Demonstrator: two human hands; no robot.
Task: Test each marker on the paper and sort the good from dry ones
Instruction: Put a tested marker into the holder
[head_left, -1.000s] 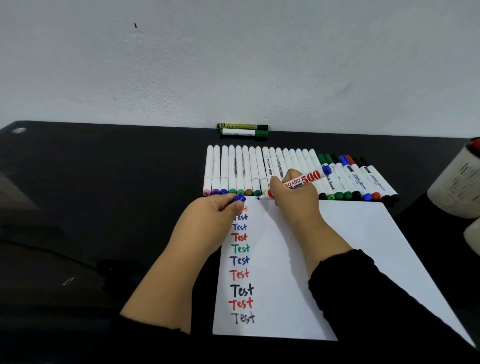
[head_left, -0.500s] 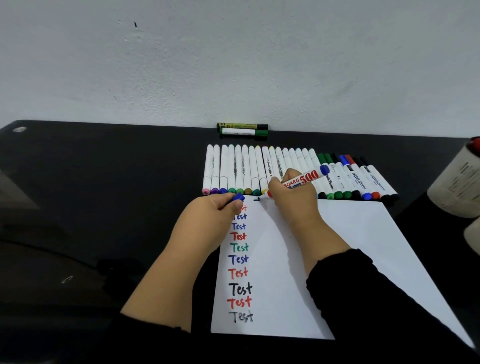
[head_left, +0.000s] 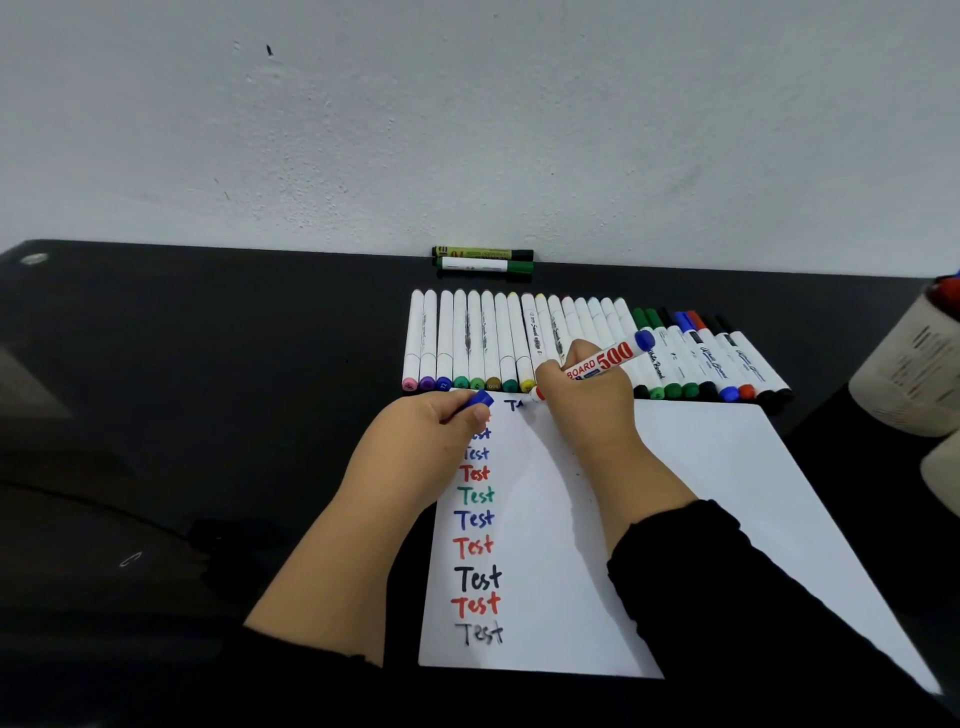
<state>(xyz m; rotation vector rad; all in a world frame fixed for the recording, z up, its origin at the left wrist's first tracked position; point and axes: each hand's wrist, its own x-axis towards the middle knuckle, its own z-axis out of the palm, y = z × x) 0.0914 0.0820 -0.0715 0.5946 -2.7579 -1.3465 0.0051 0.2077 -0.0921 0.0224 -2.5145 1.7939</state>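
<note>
My right hand (head_left: 584, 402) grips a white whiteboard marker (head_left: 605, 361) with red "500" lettering and a blue end, its tip down on the white paper (head_left: 701, 493) beside freshly drawn dark strokes at the top. My left hand (head_left: 431, 441) rests on the paper's left edge and pinches the marker's blue cap (head_left: 480, 400). A column of "Test" words in several colours runs down the paper's left side. A long row of capped markers (head_left: 498, 343) lies just beyond the paper. Two more markers (head_left: 485, 260) lie apart by the wall.
The black table (head_left: 208, 389) reaches back to a white wall. A pale cylindrical container (head_left: 909, 374) holding more markers stands at the right edge, with another pale object (head_left: 943, 467) just in front of it.
The right hand has moved the marker tip a little rightward along the top of the paper, and new dark letter strokes now show there. The left hand has stayed put.
</note>
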